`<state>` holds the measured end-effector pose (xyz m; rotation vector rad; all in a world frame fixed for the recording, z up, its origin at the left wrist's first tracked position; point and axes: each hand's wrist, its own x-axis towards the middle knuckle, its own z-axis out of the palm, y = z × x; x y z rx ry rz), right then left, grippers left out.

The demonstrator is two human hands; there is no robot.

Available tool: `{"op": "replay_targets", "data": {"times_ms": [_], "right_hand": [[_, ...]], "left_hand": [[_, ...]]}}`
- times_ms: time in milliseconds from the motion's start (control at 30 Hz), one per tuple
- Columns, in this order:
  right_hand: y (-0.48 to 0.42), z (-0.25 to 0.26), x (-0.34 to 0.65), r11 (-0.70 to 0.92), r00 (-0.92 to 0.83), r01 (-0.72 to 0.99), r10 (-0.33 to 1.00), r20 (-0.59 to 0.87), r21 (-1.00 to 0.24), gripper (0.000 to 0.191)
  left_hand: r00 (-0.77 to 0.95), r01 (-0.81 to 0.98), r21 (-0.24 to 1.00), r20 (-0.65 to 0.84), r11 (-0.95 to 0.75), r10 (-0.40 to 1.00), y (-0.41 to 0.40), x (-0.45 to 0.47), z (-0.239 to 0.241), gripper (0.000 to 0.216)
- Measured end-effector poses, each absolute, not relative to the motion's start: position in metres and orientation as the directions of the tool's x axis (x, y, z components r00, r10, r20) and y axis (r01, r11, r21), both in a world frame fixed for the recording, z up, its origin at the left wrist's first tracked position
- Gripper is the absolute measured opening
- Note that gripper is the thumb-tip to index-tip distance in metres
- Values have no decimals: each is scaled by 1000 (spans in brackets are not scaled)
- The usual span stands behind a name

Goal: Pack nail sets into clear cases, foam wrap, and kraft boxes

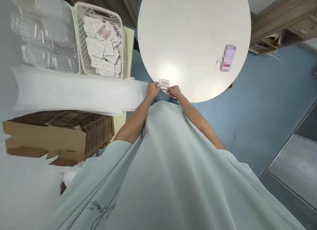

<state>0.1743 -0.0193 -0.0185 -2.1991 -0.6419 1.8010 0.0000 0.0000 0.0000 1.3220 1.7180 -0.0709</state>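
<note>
Left hand (153,90) and right hand (174,91) pinch a small, pale printed card (164,83) from either side; it sits at the near edge of a round white desk (193,35) (a basket (78,35) stands off its left edge).

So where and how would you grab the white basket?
I'd hook the basket through the slot under its far rim, coming from the far side: that opening looks like a handhold. Clear plastic boxes crowd its left side, and white sheets lie close at its near end.
</note>
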Motion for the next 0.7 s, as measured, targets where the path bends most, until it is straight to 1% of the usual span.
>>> {"op": "replay_targets", "data": {"times_ms": [167,300,400,500,533,600,700], "right_hand": [[-22,-13,173,-881,164,192,463,-871,-432,37],[-25,1,177,-876,168,193,473,-865,-441,30],[-29,20,182,-853,124,188,512,-850,-487,19],[-33,44,184,-806,69,201,578,-813,-557,10],[-34,52,183,-788,48,219,598,-800,-575,10],[-34,68,179,-740,-8,256,641,-767,-621,16],[-31,86,166,-644,-99,338,700,-707,-686,26]], "left_hand": [[25,778,460,-704,429,710,3,1,1,47],[50,718,488,-748,497,662,3,-6,9,52],[86,636,531,-770,560,632,-3,-22,19,52],[109,551,586,-756,594,645,-16,-46,35,50],[107,522,606,-745,601,658,-22,-55,43,50],[76,466,649,-706,601,704,-35,-74,59,47],[-41,421,681,-646,599,762,-56,-102,82,43]]}}
